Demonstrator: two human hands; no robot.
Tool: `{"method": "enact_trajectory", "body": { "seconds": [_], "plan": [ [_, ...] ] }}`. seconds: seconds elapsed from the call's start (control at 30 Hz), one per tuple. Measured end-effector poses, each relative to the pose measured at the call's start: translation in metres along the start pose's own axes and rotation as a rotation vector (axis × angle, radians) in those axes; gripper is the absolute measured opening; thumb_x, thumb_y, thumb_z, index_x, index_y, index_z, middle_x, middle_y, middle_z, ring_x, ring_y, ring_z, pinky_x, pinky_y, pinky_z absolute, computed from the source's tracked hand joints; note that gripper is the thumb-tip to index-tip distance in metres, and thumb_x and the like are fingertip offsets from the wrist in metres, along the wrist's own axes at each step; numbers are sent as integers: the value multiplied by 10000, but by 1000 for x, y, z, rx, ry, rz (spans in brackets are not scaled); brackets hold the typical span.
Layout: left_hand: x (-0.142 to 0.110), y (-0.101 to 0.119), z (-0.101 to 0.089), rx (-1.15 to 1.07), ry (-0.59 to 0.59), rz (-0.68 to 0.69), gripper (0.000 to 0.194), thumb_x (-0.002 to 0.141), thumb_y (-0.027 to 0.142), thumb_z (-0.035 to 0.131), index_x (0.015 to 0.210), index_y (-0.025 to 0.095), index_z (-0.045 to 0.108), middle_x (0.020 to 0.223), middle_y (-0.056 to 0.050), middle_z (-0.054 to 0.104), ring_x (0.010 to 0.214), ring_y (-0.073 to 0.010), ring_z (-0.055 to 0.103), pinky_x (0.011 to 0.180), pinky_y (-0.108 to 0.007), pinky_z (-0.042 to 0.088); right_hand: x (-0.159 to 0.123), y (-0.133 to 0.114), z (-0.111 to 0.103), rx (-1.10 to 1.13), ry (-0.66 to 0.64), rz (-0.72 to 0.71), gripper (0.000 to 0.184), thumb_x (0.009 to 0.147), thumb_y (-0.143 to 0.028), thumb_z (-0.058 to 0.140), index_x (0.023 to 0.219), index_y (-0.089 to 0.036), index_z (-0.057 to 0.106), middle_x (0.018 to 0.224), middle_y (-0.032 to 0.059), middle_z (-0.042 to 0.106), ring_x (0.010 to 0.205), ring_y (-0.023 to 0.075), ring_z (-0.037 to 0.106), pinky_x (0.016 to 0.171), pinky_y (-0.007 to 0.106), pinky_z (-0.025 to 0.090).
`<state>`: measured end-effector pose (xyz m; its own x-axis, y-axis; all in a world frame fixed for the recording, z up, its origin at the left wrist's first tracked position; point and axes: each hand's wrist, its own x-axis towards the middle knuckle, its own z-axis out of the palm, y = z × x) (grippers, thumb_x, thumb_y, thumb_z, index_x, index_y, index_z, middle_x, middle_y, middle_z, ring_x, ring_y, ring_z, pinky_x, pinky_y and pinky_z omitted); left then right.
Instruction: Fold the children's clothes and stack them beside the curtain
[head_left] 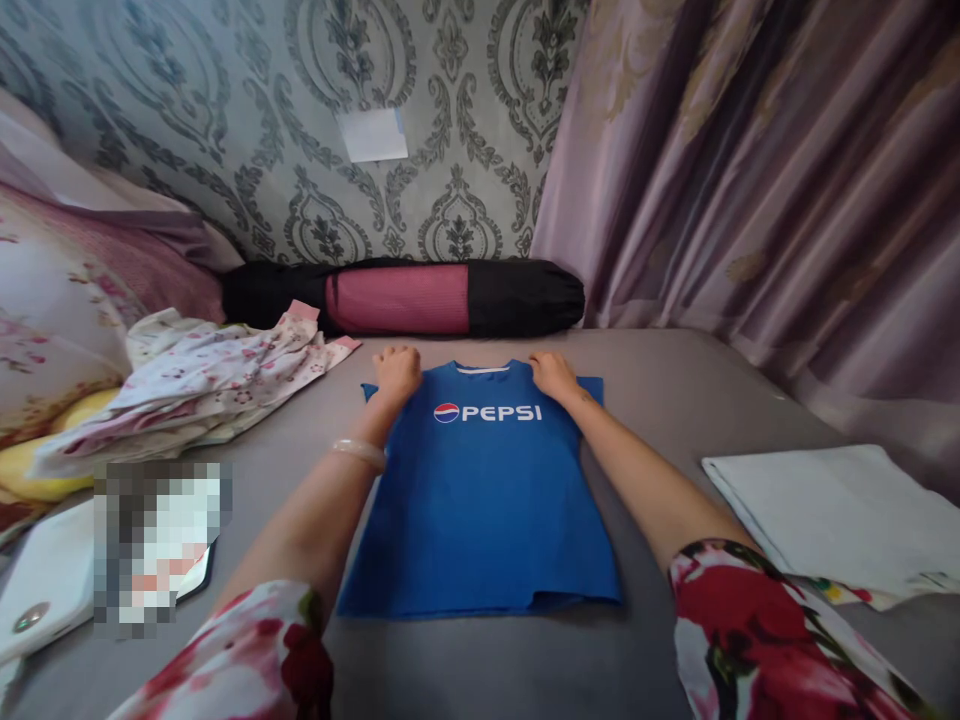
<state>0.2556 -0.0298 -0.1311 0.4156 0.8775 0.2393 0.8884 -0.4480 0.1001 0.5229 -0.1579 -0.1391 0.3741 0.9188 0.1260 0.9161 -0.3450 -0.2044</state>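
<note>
Lying flat mid grey surface (660, 640): blue shirt (495, 510), hem toward near edge, collar toward far edge. White device (56, 565) at near left corner; folded white cloth (832, 505) by right edge, well apart from shirt. Printed clothes (225, 375) heaped along left edge. Rolled mat (401, 298) spans far edge, patterned wall (450, 130) behind, purple curtain (697, 180) right. Left hand (397, 372), right hand (553, 374) touch shirt shoulders, fingers bent, slightly open; grip on fabric unclear.
</note>
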Motion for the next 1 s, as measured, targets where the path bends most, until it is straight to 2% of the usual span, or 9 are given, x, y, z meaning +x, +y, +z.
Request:
{"method": "enact_trajectory", "body": {
  "seconds": [0.13,0.27,0.37,0.43,0.57,0.7,0.8,0.9,1.0],
  "plan": [
    [20,30,13,-102,-211,20,358,916,256,393,1139,223,671,1199,-117,656,1182,-322,503,951,-455,359,17,-21,11,-5,-86,12,368,988,-238,336,1177,-201,648,1190,119,644,1124,240,562,905,305,419],
    [28,36,23,-89,-260,4,343,901,295,445,1153,220,666,1268,-124,616,1195,-319,506,960,-441,356,26,-22,19,-20,-92,30,319,965,-238,422,1184,-190,649,1268,128,592,1170,237,532,923,293,409],
    [30,32,25,-120,-279,21,304,882,292,497,1126,224,666,1217,-108,641,1176,-305,520,954,-422,350,29,-20,21,-10,-106,33,285,946,-228,472,1165,-194,650,1245,112,595,1167,225,529,936,279,397],
    [27,30,26,-130,-224,32,278,881,257,493,1101,216,658,1177,-104,652,1156,-295,524,939,-416,348,28,-22,23,-3,-67,38,273,948,-217,460,1147,-189,643,1222,109,594,1149,221,535,928,277,400],
    [14,32,37,-67,-7,50,283,902,209,427,1108,172,618,1161,-141,626,1141,-305,504,917,-432,345,18,-30,33,-27,91,65,317,966,-158,354,1164,-173,601,1215,117,565,1122,216,533,934,299,400],
    [5,37,46,-22,31,57,329,936,176,331,1142,122,582,1139,-178,605,1106,-309,530,919,-442,360,12,-33,38,-13,74,73,345,967,-132,323,1192,-169,582,1235,131,544,1139,222,523,949,315,402],
    [0,32,40,-59,-27,89,363,927,186,367,1246,88,512,1224,-203,543,1120,-291,548,920,-395,396,11,-24,28,94,-7,29,331,965,-180,404,1261,-168,551,1296,131,524,1172,219,520,972,306,406],
    [-13,16,23,-120,-57,157,485,895,239,465,1357,103,414,1353,-200,442,1148,-260,552,935,-342,422,2,-4,11,263,-21,-30,402,944,-207,483,1341,-146,482,1370,130,491,1141,186,554,994,290,409],
    [-40,-11,3,-113,-61,163,483,872,301,501,1309,97,475,1314,-199,483,1165,-269,544,970,-348,419,-28,20,-7,379,10,-35,362,923,-190,506,1281,-145,531,1308,121,562,1026,167,615,957,298,448]
  ]
}}
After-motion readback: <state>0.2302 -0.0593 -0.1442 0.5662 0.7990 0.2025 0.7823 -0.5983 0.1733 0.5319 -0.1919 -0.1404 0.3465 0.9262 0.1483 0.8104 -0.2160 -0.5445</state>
